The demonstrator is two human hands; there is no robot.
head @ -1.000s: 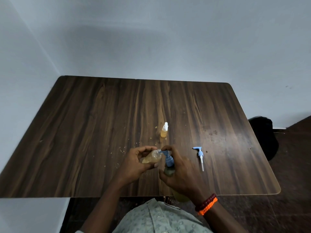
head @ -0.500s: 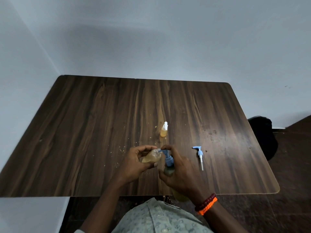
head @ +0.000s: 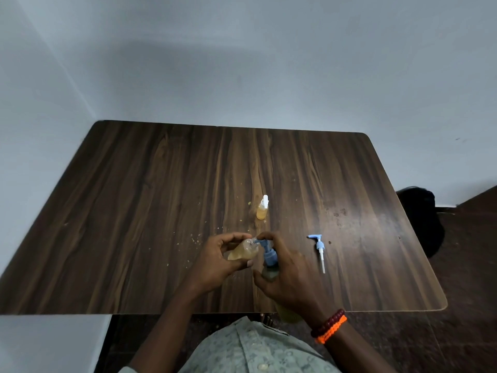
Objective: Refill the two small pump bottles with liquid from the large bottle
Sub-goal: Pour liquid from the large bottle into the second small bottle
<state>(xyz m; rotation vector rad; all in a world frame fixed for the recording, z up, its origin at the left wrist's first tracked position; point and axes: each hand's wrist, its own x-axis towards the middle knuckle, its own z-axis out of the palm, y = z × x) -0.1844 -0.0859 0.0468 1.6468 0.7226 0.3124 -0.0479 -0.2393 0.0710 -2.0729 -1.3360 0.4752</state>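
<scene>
both hands grip bottles. left hand (head: 215,261) holds a small bottle (head: 243,251) tilted against the big bottle's (head: 270,273) blue pump (head: 265,247); right hand (head: 289,275) clasps the big bottle.

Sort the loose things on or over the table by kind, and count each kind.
Small bottles: 2, one held, one standing
Large bottle with blue pump: 1
Loose blue pump heads: 1
Total: 4

Glossy dark wood-grain table (head: 161,211); clear plastic small bottle (head: 262,210); blue plastic pump (head: 318,246).
</scene>
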